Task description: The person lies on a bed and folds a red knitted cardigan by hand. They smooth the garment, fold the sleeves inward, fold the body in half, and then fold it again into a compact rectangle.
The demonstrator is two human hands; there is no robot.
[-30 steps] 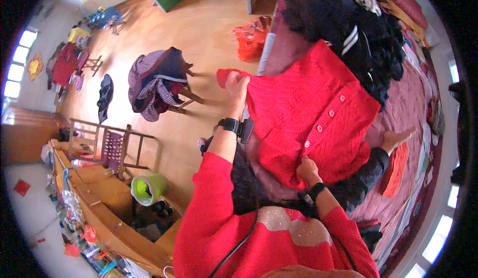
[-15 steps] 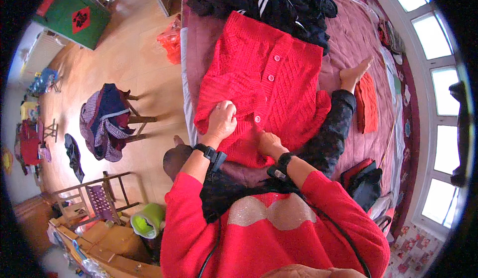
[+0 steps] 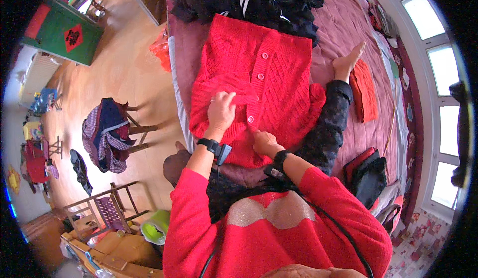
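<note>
A red knitted cardigan (image 3: 284, 73) with pale round buttons lies spread over the bed between my legs. My left hand (image 3: 221, 112) rests on its left part, fingers curled into the bunched knit of what looks like a sleeve folded inward. Closer to me, my right hand (image 3: 265, 142) is closed, pinching the cardigan beside the lowest visible button. The other sleeve (image 3: 316, 96) lies bent along the right side, next to my leg. My fingertips are partly hidden in the knit.
Black clothes with white stripes (image 3: 244, 1) are heaped beyond the cardigan. A folded orange garment (image 3: 364, 91) lies right of my foot, and dark folded items (image 3: 367, 178) sit nearer. Left of the bed stand a clothes-draped stool (image 3: 107, 133) and a green bin (image 3: 155, 226).
My left hand has shifted slightly farther from me over the folded knit, its fingers a little looser. The right hand keeps its pinch. The whole view has turned slightly.
</note>
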